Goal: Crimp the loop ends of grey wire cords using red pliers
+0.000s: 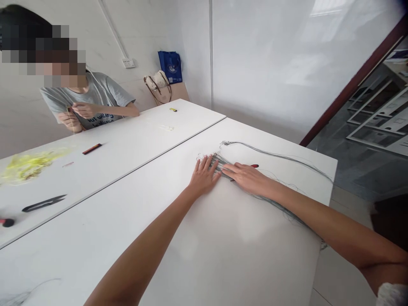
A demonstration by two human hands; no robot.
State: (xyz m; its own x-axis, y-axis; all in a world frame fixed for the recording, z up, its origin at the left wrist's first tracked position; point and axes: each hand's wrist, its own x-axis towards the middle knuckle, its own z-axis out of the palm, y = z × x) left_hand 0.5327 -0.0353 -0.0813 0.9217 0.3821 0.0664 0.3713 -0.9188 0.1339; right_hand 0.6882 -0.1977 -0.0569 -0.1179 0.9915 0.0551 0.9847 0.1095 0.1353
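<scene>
A bundle of thin grey-green lines (pixel 277 205) lies on the white table (pixel 197 250), with small hook-like ends at its far left. My left hand (pixel 204 176) rests flat over that end, fingers spread and touching the lines. Beside it, my right hand (pixel 247 175) lies on the bundle with its fingers stretched out, covering part of it. Red and dark parts of a slim object (pixel 254 165) show behind my right hand, the rest hidden. A second, thinner bundle of lines (pixel 280 154) with hook-like ends lies farther back and reaches the table's right edge.
Across the table seam, a person (pixel 92 100) holds something small in both hands. Yellow strands (pixel 30 165), black thread snips (pixel 44 203), a red-and-black box-like strip (pixel 92 148) and a small yellow object (pixel 173 110) lie there. Loose lines (pixel 19 298) are at the near left.
</scene>
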